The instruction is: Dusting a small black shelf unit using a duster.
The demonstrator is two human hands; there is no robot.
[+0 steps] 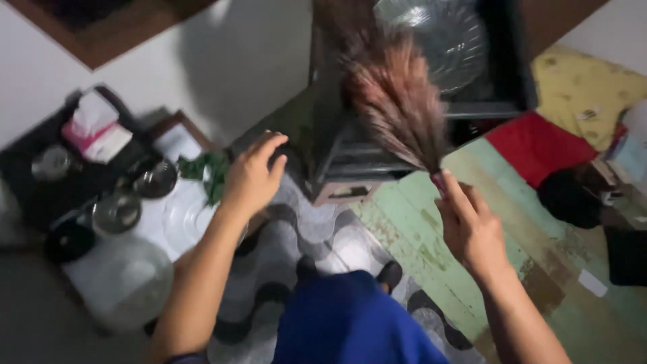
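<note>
Head view: right hand (472,226), grip pinching a grass broom (397,101); left hand (253,176), grip spread, near steel bowls (135,195).

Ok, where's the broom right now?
In the head view, the broom is up at centre-right, gripped by its handle in the right hand, its bristles fanned against the dark shelf below a clear bowl.

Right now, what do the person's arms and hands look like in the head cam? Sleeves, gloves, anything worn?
Both arms are bare from the frame edge to the wrist: no sleeves in view. The left hand and the right hand are bare too, with no gloves. No watch, ring or bracelet shows, though the picture is blurred, so small items could be missed. Blue clothing shows between the arms.
</note>
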